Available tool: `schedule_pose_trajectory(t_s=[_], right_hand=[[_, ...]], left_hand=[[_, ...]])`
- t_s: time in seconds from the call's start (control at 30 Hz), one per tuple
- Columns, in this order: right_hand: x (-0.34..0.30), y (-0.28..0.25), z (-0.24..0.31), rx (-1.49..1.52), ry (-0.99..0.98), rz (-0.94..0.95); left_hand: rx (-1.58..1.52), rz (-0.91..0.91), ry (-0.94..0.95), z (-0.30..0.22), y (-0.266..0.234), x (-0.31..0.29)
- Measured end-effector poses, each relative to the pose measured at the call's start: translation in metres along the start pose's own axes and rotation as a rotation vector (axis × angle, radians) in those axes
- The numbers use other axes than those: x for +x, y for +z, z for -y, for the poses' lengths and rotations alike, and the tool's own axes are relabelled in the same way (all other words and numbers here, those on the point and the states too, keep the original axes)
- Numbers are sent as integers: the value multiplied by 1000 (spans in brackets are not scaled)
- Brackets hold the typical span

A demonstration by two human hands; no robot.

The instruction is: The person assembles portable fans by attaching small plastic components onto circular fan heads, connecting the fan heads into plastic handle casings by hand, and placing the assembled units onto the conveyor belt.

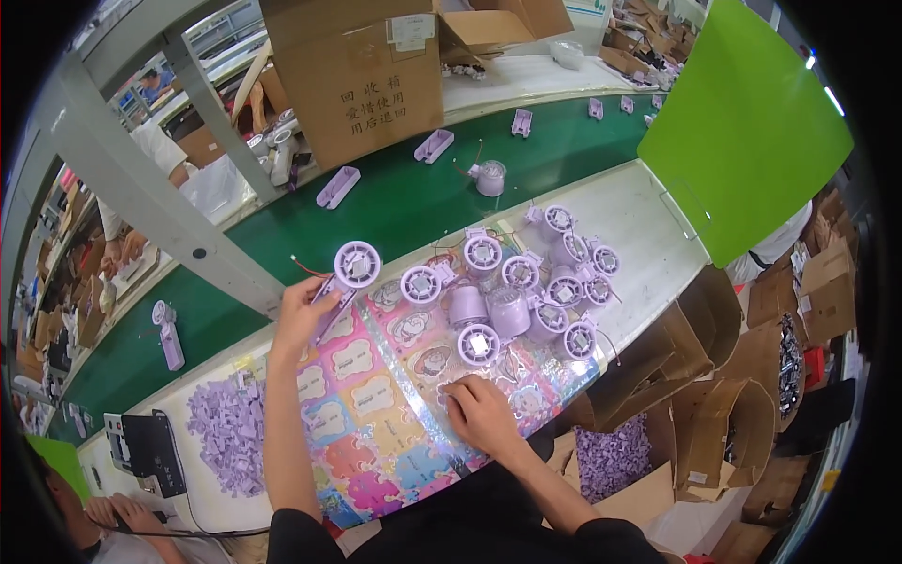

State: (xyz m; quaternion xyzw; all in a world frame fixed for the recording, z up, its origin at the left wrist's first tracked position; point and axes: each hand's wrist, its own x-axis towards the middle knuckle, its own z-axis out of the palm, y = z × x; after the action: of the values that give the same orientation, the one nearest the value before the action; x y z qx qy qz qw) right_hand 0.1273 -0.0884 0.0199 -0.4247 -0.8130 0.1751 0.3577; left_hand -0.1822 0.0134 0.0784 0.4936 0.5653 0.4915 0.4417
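My left hand [299, 318] is closed around the handle of a lilac handheld fan [357, 265]. Its round head points up, and a thin wire sticks out beside my fingers. Low over a colourful sticker-covered mat [381, 434], my right hand [481, 414] has its fingers curled in; whether they pinch anything small is hidden. Just beyond it lie several lilac fan heads [479, 345] in a loose cluster, some with wires trailing. One fan head [420, 284] sits apart, nearer my left hand.
Behind the bench runs a green conveyor belt [395, 193] carrying lilac handle shells [338, 187] and a fan head [489, 179]. Small lilac parts [228, 428] are heaped at left. A grey post [178, 197] stands left, a green panel [742, 132] right. Open cartons [723, 432] stand lower right; co-workers' hands show at left.
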Motion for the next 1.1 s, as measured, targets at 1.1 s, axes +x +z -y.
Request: schedule_pose_trajectory(t_s=[1.1], right_hand=[[7,-5,-6,-5,48,101]], left_hand=[[940,-1184,211,16,9,191]])
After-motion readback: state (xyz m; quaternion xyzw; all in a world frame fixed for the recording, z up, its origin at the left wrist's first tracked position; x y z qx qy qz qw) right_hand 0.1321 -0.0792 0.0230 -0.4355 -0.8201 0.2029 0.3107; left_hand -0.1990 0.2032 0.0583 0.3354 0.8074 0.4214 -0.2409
